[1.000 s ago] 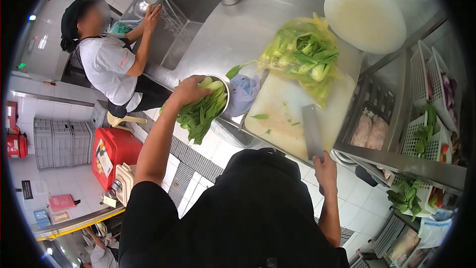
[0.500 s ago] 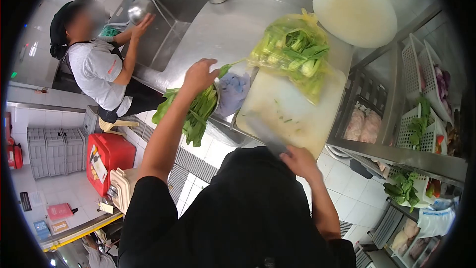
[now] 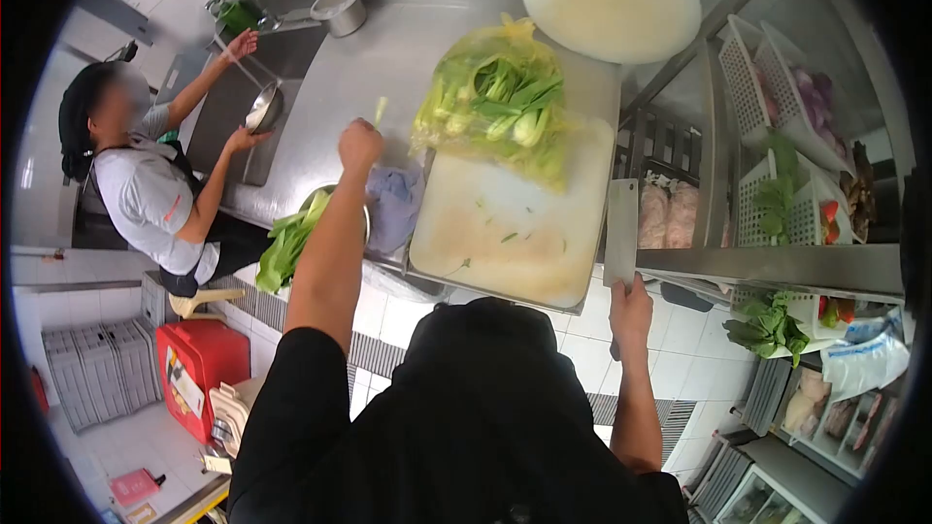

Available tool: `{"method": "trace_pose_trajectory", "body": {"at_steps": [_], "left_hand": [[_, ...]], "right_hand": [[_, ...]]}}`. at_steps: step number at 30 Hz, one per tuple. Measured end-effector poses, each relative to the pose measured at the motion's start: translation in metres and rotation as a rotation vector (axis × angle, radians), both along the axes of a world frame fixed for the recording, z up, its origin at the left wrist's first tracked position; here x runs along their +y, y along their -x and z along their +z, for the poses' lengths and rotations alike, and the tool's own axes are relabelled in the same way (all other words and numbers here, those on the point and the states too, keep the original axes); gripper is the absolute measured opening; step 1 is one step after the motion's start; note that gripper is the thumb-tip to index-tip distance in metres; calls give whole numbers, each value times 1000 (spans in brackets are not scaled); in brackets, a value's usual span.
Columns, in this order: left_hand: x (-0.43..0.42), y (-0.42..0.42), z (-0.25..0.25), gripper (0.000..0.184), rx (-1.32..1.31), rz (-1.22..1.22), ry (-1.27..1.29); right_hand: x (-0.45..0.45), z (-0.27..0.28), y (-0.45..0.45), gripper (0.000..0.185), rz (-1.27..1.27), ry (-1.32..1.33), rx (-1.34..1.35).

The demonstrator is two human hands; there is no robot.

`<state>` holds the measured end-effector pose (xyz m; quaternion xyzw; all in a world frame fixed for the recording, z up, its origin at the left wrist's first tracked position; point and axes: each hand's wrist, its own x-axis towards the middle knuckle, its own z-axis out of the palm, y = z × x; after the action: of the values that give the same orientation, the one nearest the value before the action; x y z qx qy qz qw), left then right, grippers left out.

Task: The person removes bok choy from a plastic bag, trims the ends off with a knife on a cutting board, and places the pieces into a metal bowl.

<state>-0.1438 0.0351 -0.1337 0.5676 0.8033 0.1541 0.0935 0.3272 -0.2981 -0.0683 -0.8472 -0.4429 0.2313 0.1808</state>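
My right hand (image 3: 631, 312) is wrapped round the handle of a cleaver (image 3: 622, 228), its blade upright just right of the cutting board (image 3: 529, 257). My left hand (image 3: 360, 146) is closed over the steel counter. A blurred pale-green stem piece (image 3: 382, 109) shows just past its fingers; whether they hold it I cannot tell. Below that forearm, leafy greens (image 3: 291, 245) fill a round metal bowl (image 3: 367, 223), partly hidden by my arm. A yellow plastic bag (image 3: 544, 160) of bok choy (image 3: 500, 97) lies on the board's far part. Small green scraps dot the board.
A bluish cloth (image 3: 393, 206) lies between bowl and board. Behind the bag leans a round white board (image 3: 612, 0). A metal pot (image 3: 339, 10) stands near the sink (image 3: 254, 150), where a co-worker (image 3: 146, 189) holds a metal bowl (image 3: 262, 109). Shelves with vegetable baskets (image 3: 767, 204) are at right.
The cleaver has swung from over the board to its right side, blade now upright. My left hand has closed, and the leaf beside it is gone from there. The view has shifted right.
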Motion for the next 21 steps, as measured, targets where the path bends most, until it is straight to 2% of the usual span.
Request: {"method": "trace_pose_trajectory", "body": {"at_steps": [2,4,6,7,8,9,11,13,15,19,21], "left_hand": [[8,-13,51,23,-243,15,-147],[19,-44,81,21,-565,-224,-156],[9,-99,129,17,-726,-458,11],[7,-124,144,20,-579,-528,90],[10,-143,144,22,-305,-615,30],[15,-159,144,22,-302,-614,24],[27,-185,143,25,56,-449,66],[37,-195,125,24,23,-388,33],[41,-205,118,23,-119,-159,-13],[32,-216,111,29,-84,-118,-13],[30,-220,111,37,-22,-155,-220]], "right_hand": [[-1,21,-3,39,-19,30,183],[-5,6,-2,37,-25,24,237],[-4,-7,0,34,-8,16,312],[1,3,7,33,0,35,316],[4,5,9,33,20,58,316],[6,7,10,33,38,80,317],[9,11,13,34,53,85,303],[8,11,12,35,70,85,323],[6,12,10,35,65,76,347],[-3,11,1,35,109,79,308],[-4,12,-4,34,238,65,218]]}}
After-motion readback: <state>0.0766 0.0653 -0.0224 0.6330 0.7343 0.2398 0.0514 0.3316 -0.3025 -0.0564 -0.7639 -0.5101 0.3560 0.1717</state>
